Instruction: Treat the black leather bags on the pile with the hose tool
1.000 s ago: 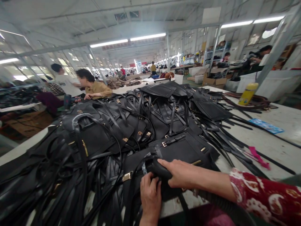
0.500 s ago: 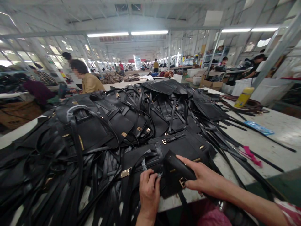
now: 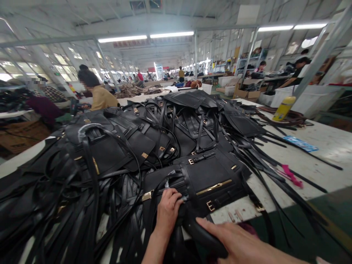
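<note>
A black leather bag point(image 3: 211, 170) lies flat on the table in front of me, with gold buckles and a gold zip point(image 3: 214, 187). My left hand point(image 3: 168, 205) is closed on its handle point(image 3: 184, 198), where bits of clear plastic wrap show. At the bottom, my right hand point(image 3: 233, 238) wraps round a smooth, black, rounded object point(image 3: 205, 236). What kind of object it is I cannot make out, and its lower end is hidden by the hand. It is close to the bag's near edge. A strap with a gold buckle point(image 3: 258, 207) hangs over the table edge.
A large heap of black bags point(image 3: 118, 143) and loose straps point(image 3: 74, 220) covers the left and middle. On the right of the table point(image 3: 327, 146) are a yellow bottle point(image 3: 284, 109), coiled brown straps point(image 3: 299, 119), a blue-white packet point(image 3: 301, 143) and a pink ribbon point(image 3: 291, 176). Several people work beyond.
My right hand has moved down and toward me with the black object, uncovering the zip and a buckle on the bag. My left hand stays at the handle.
</note>
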The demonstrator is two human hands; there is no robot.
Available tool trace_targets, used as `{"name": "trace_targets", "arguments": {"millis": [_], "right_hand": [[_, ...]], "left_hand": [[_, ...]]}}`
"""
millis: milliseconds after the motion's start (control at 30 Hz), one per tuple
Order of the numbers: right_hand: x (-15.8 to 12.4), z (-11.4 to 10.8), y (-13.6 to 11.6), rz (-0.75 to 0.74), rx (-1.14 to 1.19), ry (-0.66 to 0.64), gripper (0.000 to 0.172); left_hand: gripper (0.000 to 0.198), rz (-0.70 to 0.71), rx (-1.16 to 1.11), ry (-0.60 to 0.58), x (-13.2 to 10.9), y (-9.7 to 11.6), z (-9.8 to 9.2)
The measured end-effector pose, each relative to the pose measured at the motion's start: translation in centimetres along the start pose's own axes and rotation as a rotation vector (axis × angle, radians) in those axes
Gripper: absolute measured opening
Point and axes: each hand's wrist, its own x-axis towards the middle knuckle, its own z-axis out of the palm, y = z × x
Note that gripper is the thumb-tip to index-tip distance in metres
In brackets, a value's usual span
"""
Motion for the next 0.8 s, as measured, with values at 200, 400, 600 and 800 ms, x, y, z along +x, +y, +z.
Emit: {"name": "trace_targets", "arguments": {"millis": [200, 400, 600, 800], "right_hand": [[-0.4, -0.6, 0.4, -0.049, 0.150, 0.247, 0.081], [-4.0, -1.2, 4.5, 0.017, 0.261, 0.289, 0.077], [-5.9, -1.2, 4.9, -0.007, 0.382, 0.313, 0.070], [-6.0, -2.2, 2.4, 0.013, 0.456, 0.204, 0.064]], "left_hand": [[0.018, 0.007, -0.009, -0.056, -0.2, 0.3, -1.0], [0.055, 0.227, 0.235, -0.218, -3.2, 2.0, -2.3], [0.019, 0.259, 0.205, -0.030, -2.5, 2.9, -0.5], [0.014, 0.265, 0.113, -0.123, -0.7, 2.9, -0.1]]}}
